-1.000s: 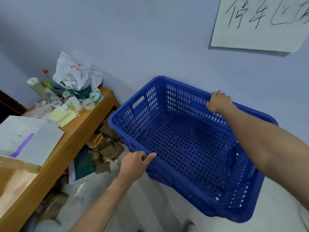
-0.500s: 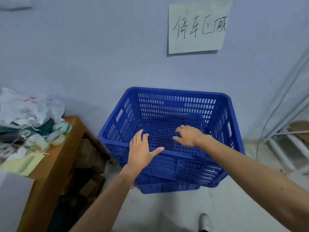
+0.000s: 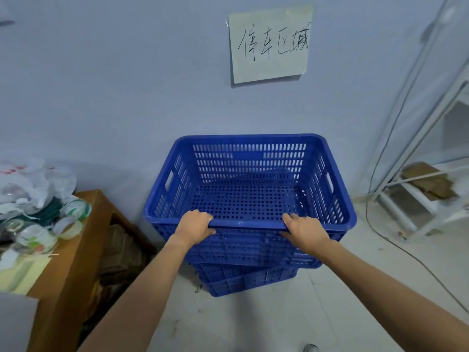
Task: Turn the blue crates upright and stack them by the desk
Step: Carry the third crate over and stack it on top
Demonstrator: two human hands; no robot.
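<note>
View: head camera, looking forward and down.
Top crate [image 3: 250,161]: blue, perforated, upright with its open side up; it sits on the stack against the wall, just right of the desk.
Lower crate [image 3: 250,282]: blue, beneath the top one on the floor, turned slightly askew so its near edge runs at an angle; a further blue rim corner juts out on the right between the two, and I cannot tell how many crates lie under the top one.
Left hand [image 3: 194,227]: fingers curled over the near rim of the top crate, left of its middle, thumb on the outer face.
Right hand [image 3: 304,231]: grips the same near rim, right of its middle, fingers hooked inside, palm against the outer wall.
Desk [image 3: 76,250]: wooden, at the left, its corner near the stack but not touching it.
On the desk: white plastic bags [image 3: 30,184], tape rolls [image 3: 76,209], a yellow sheet [image 3: 22,273].
Under the desk: brown cardboard pieces [image 3: 121,250], dim and hard to make out.
Wall sign [image 3: 270,44]: pale paper with handwritten characters, above the stack.
Right side: a white metal rack [image 3: 406,217] with cardboard [image 3: 429,180] on its low shelf; a dark cable [image 3: 369,199] trails down to the floor.
Bottom edge: the toe of a shoe [image 3: 311,348].
</note>
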